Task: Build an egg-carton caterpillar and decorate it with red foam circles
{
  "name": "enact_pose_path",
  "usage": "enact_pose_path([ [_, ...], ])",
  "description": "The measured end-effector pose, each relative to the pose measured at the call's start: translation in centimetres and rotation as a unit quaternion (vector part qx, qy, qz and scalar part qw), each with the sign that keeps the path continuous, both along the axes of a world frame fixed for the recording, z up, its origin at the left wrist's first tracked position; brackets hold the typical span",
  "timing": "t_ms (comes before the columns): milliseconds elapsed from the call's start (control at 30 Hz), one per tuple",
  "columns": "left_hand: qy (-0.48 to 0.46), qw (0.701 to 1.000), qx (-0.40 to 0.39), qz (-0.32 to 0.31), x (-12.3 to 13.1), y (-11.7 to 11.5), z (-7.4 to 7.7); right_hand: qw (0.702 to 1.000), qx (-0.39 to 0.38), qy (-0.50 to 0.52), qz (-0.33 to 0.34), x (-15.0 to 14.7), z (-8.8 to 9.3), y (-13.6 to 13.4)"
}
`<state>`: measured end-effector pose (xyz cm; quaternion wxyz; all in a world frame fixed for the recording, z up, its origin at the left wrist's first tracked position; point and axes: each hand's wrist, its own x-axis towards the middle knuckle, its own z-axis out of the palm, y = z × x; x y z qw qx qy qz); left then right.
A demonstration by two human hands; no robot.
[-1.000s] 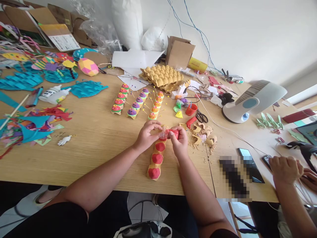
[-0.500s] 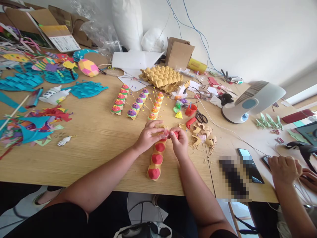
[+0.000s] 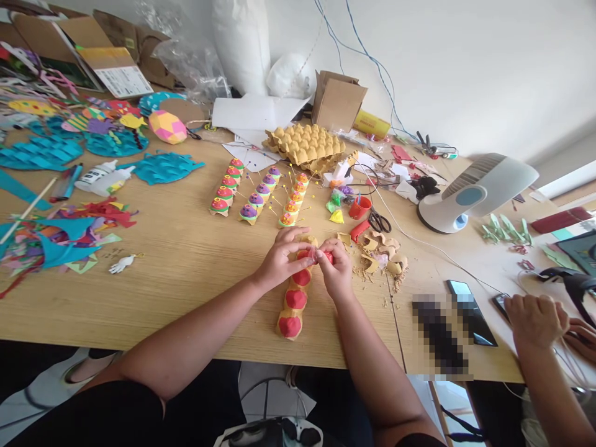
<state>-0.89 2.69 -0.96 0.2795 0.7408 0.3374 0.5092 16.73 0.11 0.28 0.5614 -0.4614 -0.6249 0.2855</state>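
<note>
A strip of egg carton [image 3: 283, 313] lies on the table in front of me, its bumps capped with red modelling clay [image 3: 296, 299]. Over the strip's far end, my left hand [image 3: 279, 261] pinches the edge of a small lump of red clay in clear plastic [image 3: 328, 256]. My right hand [image 3: 337, 268] grips the same lump, thumb and fingers closed around it; the fingers partly hide it. Beyond the hands stand three finished-looking carton strips with red [image 3: 228, 181], purple [image 3: 256, 198] and orange [image 3: 293, 196] clay caps, with pins stuck around the latter two.
Torn carton pieces [image 3: 391, 254], scissors [image 3: 379, 220] and a red cup [image 3: 359, 207] lie right of my hands. An egg tray [image 3: 305, 143] sits behind the strips. A fan [image 3: 479, 189] stands at right, near another person's hand [image 3: 535, 320]. Blue paper crafts [image 3: 41, 151] fill the left.
Both hands have shifted slightly at the red lump, and the right fingers now sit closer around it. The carton strip stays in place.
</note>
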Motion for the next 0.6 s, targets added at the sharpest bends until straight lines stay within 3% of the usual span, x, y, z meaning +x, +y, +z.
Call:
enact_pose_path([
  [333, 0.006, 0.996, 0.067, 0.055, -0.1, 0.1, 0.9, 1.0, 0.001, 0.001, -0.005, -0.5, 0.1, 0.0],
  [600, -0.002, 0.994, 0.097, 0.045, -0.1, 0.2, 0.9, 0.998, -0.025, 0.018, -0.047, -0.1, -0.9, 0.5],
])
